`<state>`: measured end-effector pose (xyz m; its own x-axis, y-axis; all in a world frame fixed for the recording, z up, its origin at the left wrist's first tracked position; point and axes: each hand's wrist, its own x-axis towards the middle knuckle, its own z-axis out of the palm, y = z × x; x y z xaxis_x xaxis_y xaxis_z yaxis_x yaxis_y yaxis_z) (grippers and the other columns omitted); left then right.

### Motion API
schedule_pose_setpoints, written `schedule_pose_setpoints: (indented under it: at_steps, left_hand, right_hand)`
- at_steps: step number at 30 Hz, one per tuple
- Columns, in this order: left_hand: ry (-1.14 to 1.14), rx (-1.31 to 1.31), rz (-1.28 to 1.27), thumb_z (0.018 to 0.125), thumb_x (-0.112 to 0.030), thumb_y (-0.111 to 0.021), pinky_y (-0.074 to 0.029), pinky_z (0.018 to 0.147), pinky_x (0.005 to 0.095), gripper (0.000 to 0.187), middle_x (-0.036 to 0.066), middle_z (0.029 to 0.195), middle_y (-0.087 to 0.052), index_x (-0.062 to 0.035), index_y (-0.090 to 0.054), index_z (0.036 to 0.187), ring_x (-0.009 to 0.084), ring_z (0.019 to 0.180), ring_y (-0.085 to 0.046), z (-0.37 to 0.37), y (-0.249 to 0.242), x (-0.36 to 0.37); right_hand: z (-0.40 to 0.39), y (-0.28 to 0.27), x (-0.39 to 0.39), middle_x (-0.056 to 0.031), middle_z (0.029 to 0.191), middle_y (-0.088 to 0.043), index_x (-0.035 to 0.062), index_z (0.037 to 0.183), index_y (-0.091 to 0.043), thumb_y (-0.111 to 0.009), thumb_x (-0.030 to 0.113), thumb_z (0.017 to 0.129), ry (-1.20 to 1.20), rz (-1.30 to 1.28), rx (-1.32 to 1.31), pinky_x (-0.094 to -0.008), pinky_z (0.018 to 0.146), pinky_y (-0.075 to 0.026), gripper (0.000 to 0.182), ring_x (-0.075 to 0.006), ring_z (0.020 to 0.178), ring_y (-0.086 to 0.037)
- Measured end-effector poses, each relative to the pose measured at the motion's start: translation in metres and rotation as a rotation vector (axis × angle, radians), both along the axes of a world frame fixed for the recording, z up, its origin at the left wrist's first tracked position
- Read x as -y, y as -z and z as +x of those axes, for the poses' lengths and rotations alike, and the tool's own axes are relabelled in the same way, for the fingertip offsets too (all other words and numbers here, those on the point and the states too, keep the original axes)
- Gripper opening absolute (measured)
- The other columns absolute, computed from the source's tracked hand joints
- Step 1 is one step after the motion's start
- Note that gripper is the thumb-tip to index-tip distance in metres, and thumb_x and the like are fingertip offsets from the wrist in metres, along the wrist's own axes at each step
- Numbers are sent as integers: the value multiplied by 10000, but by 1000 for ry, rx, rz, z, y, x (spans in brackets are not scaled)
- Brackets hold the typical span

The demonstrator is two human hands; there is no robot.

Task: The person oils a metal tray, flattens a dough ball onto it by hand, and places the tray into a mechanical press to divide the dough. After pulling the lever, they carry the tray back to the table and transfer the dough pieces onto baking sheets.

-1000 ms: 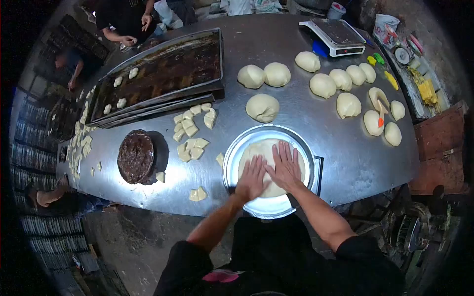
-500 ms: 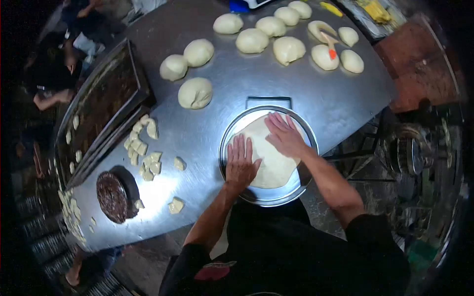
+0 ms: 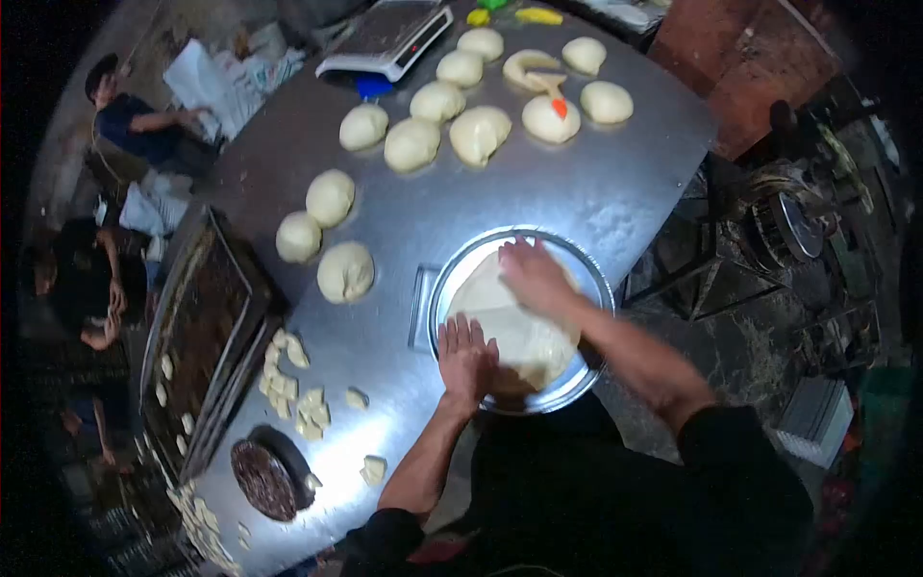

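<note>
A round metal pan (image 3: 432, 298) sits at the near edge of the table, with a flat pale sheet of dough (image 3: 529, 341) spread inside. A crease or overlap runs across the dough between my hands. My left hand (image 3: 468, 363) lies at the left side of the dough, fingers extended and palm down. Farther up the sheet, my right hand (image 3: 536, 279) presses on the dough, slightly blurred, with its fingers stretched out. Both hands cover parts of the dough. A rectangular metal loop (image 3: 419, 308) shows at the pan's left edge.
Several dough balls (image 3: 411, 144) rest across the steel table (image 3: 567, 192). A brush with an orange tip (image 3: 558, 106) lies among them, near a scale (image 3: 394, 38). Dark trays (image 3: 207, 337), cut dough pieces (image 3: 312, 413) and a brown round item (image 3: 262, 479) are at left. Another person (image 3: 144, 125) is beyond.
The view has shifted and turned. The metal loop has gone from the pan's far side to its left side. A crease now shows in the dough, and both hands remain on it.
</note>
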<state>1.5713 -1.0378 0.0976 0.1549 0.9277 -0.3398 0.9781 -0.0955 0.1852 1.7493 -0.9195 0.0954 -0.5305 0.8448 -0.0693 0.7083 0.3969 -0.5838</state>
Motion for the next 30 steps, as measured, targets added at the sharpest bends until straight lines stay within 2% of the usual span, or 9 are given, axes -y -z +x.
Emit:
schedule_pose_setpoints:
  at_steps: [3,7,10,12,15,21,23,27,30]
  left_hand:
    - [428,37,448,905,-387,-530,-197,1140,513,704,269,1479,-298,55,-327,1414,376,1410,-240,10,25,-52]
    - [136,67,410,902,-433,-526,-199,1129,543,737,302,1458,-303,60,-324,1411,435,1393,-236,21,31,-23]
    - [45,94,357,894,-407,-545,-202,1120,560,721,314,1445,-315,41,-331,1417,464,1368,-268,20,25,3]
    - [40,102,240,887,-394,-558,-206,1119,559,717,315,1441,-320,33,-335,1418,467,1362,-279,14,27,-13]
    - [309,284,411,890,-368,-566,-210,1129,532,712,319,1436,-323,31,-317,1425,442,1368,-285,20,45,-69]
    - [17,108,437,905,-380,-539,-210,1122,549,685,323,1425,-335,32,-338,1413,431,1362,-299,22,20,-37]
    - [-2,76,222,898,-364,-542,-194,1117,579,644,304,1433,-337,24,-386,1389,424,1364,-299,13,13,-32]
    - [97,194,435,882,-318,-594,-182,1112,602,611,271,1473,-302,-13,-419,1383,446,1376,-266,18,14,-68]
    - [44,314,268,888,-303,-590,-169,1117,596,611,283,1429,-366,-13,-405,1392,463,1368,-266,-5,10,-72]
  right_hand:
    - [-15,16,58,-227,1528,-233,-44,1435,-310,-393,439,963,286,87,228,-494,1164,-85,680,-354,1444,-151]
    - [50,33,19,-160,1534,-264,45,1473,-280,-430,442,956,-39,180,291,-471,1172,-116,669,-280,1442,-189]
    - [44,-3,-24,-174,1483,-358,41,1439,-349,-413,397,970,-125,-29,-103,-478,1160,-150,593,-300,1416,-251]
    - [15,-50,-5,-200,1451,-396,-1,1415,-371,-394,374,979,357,-346,-225,-477,1162,-140,576,-321,1408,-264]
    - [17,37,45,-201,1481,-350,-45,1391,-374,-400,376,973,192,267,114,-479,1169,-99,594,-324,1421,-237]
    - [38,5,-33,-133,1466,-400,70,1409,-409,-372,413,984,-196,71,-58,-464,1159,-138,548,-264,1404,-290]
    - [22,-15,-30,-175,1440,-418,62,1394,-427,-356,369,1000,188,-327,-210,-461,1148,-185,504,-307,1381,-322]
    - [28,10,10,-200,1509,-292,2,1426,-341,-405,452,965,8,248,212,-485,1162,-142,648,-317,1428,-218]
    - [20,-5,-10,-182,1542,-227,12,1450,-299,-405,447,963,-72,64,236,-498,1169,-92,662,-304,1450,-155]
